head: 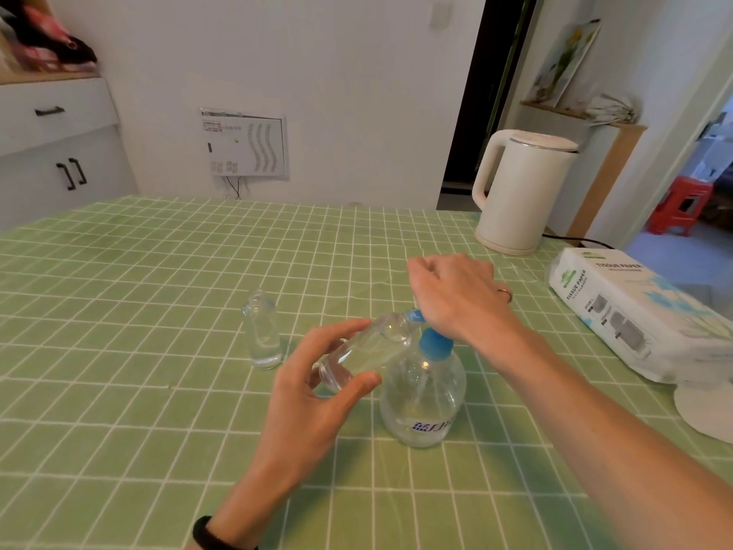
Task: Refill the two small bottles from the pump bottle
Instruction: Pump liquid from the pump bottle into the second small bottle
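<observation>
Positions read as a clock dial centred on the pump bottle, 12 o'clock toward the far wall. Pump bottle (422, 402) — clear, rounded, blue collar, upright on the green checked tablecloth (119, 351), blue print low on its front. Right hand (456, 295), reaching in from 4 o'clock, lies over the pump head with the back of the hand up and the fingers curled down; whether they clasp the head or only bear on it cannot be told, as the head is hidden beneath the palm. A ring (504, 293) shows on one finger. Blue nozzle (416, 316) juts out at 11 o'clock from under that hand. First small bottle (365, 351) — clear, tilted, mouth up against the nozzle, base lowered toward 9 o'clock; the left hand (317, 387) grips it, fingertips along its upper side and thumb under its base. Black wristband (210, 533) on the left wrist. Second small bottle (263, 331), clear and uncapped, stands upright on the cloth at 10 o'clock, apart from both hands. White kettle (519, 192) at 1 o'clock near the table's far edge. Tissue paper pack (634, 315) at 2 o'clock, lying flat. White round object (706, 410) at 3 o'clock, cut off by the frame edge.
</observation>
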{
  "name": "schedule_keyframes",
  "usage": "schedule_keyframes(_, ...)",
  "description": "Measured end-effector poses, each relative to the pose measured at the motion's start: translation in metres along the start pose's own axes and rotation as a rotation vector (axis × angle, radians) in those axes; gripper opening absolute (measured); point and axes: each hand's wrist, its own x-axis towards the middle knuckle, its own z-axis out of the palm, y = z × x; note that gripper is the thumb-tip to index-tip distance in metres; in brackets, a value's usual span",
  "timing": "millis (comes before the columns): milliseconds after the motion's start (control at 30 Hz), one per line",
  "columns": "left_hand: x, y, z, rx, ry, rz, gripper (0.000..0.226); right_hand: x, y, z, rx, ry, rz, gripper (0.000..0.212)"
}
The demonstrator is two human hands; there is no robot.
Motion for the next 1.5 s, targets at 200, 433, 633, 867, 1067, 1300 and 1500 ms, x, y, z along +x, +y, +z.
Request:
schedule_keyframes(200,0.0007,-0.0016,0.0005,-0.01,-0.006,0.008,0.05,0.0039,0.0018,0.0007,0.015,-0.012,0.031,0.048)
schedule_keyframes(433,-0.0001,-0.0014,0.0005,-0.006,-0.004,0.007,0.05,0.0006,0.0014,0.0052,0.038,-0.012,0.048,0.048)
schedule_keyframes(633,-0.0009,0.0007,0.0008,-0.02,-0.008,0.007,0.049,0.0014,0.0019,0.002,-0.003,-0.008,0.008,0.038)
schedule_keyframes(867,0.0007,-0.0024,0.0016,-0.04,-0.017,0.023,0.051,-0.0008,0.0014,0.0049,0.078,0.017,0.038,0.035)
schedule_keyframes(1067,0.0004,-0.0021,0.0009,-0.052,-0.006,0.034,0.048,-0.004,0.0003,0.0034,0.047,-0.004,0.019,0.036)
schedule_keyframes(1300,0.0006,-0.0008,0.0011,-0.055,0.0,0.044,0.048,0.0047,0.0002,-0.0007,-0.041,-0.021,0.025,0.04)
schedule_keyframes(1500,0.0011,-0.0044,0.0013,-0.039,-0.01,0.034,0.05,0.0013,0.0023,0.0049,0.074,-0.016,0.062,0.043)
